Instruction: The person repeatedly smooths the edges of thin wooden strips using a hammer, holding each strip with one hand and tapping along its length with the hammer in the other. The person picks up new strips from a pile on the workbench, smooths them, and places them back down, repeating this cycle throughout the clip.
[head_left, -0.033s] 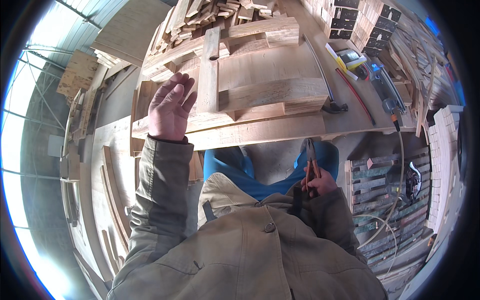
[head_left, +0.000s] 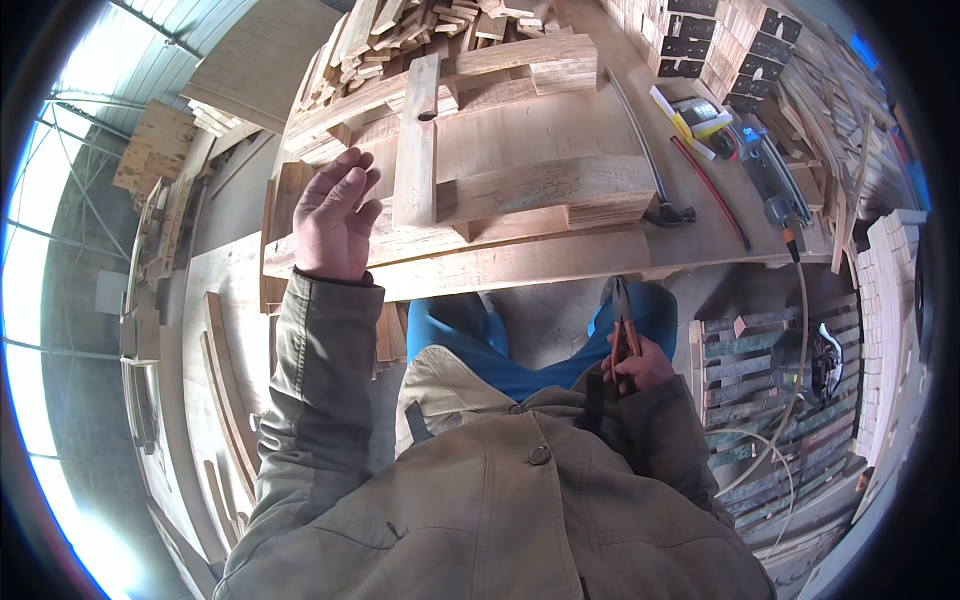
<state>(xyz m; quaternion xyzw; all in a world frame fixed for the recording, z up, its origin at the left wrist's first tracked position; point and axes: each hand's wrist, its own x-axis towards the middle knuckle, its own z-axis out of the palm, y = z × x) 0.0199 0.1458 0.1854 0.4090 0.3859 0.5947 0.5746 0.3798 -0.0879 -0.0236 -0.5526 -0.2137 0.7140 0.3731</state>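
Note:
My left hand [head_left: 335, 222] is raised over the left end of a wooden frame [head_left: 545, 185], palm turned up. Its fingers are loosely bent and somewhat apart, and I see nothing in them. To its right, a short board [head_left: 416, 150] with a dark knot hole lies across the frame's two long rails. Down by my right thigh, my right hand [head_left: 648, 370] is closed around the handles of pliers [head_left: 624, 335]. These have orange-red handles and dark jaws pointing away from me. Part of the right-hand fingers is hidden.
A hammer [head_left: 668, 212] lies at the frame's right end, beside a red rod [head_left: 710, 190] and an air tool [head_left: 778, 205] with a hose. Loose wood pieces [head_left: 400, 45] are heaped at the back. A slatted pallet [head_left: 780, 370] stands low on the right.
The fingers of my left hand have drawn closer together and bent a little more. My right hand and the pliers look the same.

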